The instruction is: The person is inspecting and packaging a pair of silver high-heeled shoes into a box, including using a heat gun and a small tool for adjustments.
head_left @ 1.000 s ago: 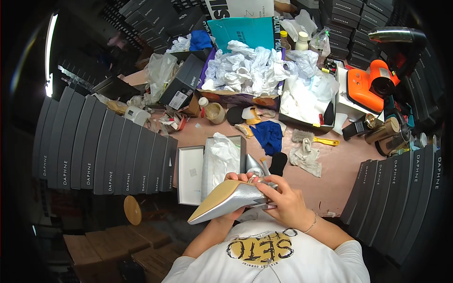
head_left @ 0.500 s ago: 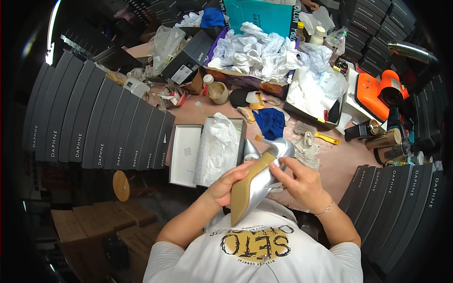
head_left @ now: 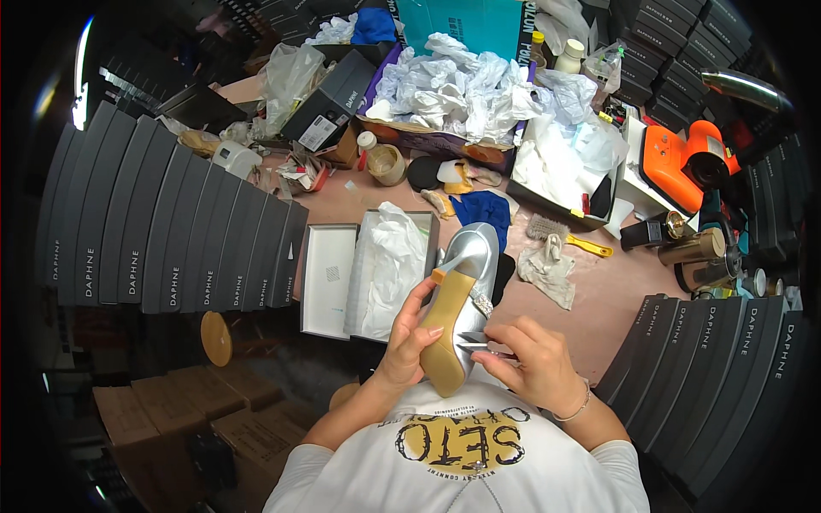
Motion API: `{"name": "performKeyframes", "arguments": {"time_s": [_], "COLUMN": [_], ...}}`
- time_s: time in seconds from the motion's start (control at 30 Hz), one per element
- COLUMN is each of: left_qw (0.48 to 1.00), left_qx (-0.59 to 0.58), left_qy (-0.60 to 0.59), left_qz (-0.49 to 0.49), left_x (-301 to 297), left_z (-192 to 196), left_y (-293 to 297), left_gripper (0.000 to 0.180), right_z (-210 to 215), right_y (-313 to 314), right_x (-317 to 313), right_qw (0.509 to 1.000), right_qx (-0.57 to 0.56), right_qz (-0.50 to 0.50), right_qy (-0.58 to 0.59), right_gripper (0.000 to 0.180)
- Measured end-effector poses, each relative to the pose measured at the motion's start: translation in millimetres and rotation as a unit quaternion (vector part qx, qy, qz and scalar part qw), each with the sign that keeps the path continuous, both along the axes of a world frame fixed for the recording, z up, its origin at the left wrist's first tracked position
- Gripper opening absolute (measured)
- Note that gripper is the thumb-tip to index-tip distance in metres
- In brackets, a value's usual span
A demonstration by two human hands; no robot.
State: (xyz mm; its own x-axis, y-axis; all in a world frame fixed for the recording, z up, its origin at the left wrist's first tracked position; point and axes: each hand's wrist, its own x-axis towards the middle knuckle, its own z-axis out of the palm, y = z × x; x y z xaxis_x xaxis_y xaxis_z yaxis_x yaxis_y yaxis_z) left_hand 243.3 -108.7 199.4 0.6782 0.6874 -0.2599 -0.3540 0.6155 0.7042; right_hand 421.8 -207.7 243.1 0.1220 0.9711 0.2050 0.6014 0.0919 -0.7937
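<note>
My left hand (head_left: 409, 346) grips a silver high-heeled shoe (head_left: 483, 248), its thumb pressed on the tan sole (head_left: 445, 329). The heel stands toward the far side, and the sole faces up and left. A sparkling strap (head_left: 481, 302) shows along the shoe's right side. In my right hand (head_left: 532, 357) is a thin, pointed metal tool (head_left: 475, 344), its tip at the shoe's side near the sole edge; its exact kind is unclear. Left of the shoe lies an open shoe box (head_left: 329, 278) with white tissue paper (head_left: 392, 265) in it.
Stacked dark shoe boxes (head_left: 192, 231) rise at left, and more boxes (head_left: 705, 376) at right. A blue cloth (head_left: 481, 215), a yellow-handled brush (head_left: 588, 246) and a pale rag (head_left: 547, 272) lie beyond my hands. Farther back are a tissue-filled box (head_left: 462, 94) and an orange device (head_left: 676, 171).
The shoe has turned more upright and its toe has shifted right. My right hand has come down from the heel area to the shoe's lower side, where the metal tool now shows.
</note>
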Motion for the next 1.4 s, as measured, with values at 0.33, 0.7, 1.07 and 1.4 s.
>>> {"name": "performKeyframes", "arguments": {"time_s": [0.33, 0.7, 1.07, 1.4], "left_qw": [0.998, 0.996, 0.995, 0.994], "left_qx": [0.042, 0.069, 0.077, 0.077], "left_qy": [0.039, 0.056, 0.066, 0.071], "left_qz": [-0.003, -0.006, -0.024, -0.031], "left_x": [-7, -10, -11, -11], "left_z": [7, 8, 10, 11], "left_y": [-8, -11, -10, -10], "left_gripper": [0.078, 0.078, 0.078, 0.077], "right_z": [5, 9, 14, 17], "right_y": [4, 3, 6, 10], "right_x": [-1, -1, 2, 4], "right_qw": [0.999, 0.998, 0.994, 0.99], "right_qx": [0.008, 0.013, 0.036, 0.054], "right_qz": [0.016, 0.032, 0.059, 0.076], "right_qy": [-0.028, -0.047, -0.08, -0.103], "right_gripper": [0.023, 0.023, 0.021, 0.018]}}
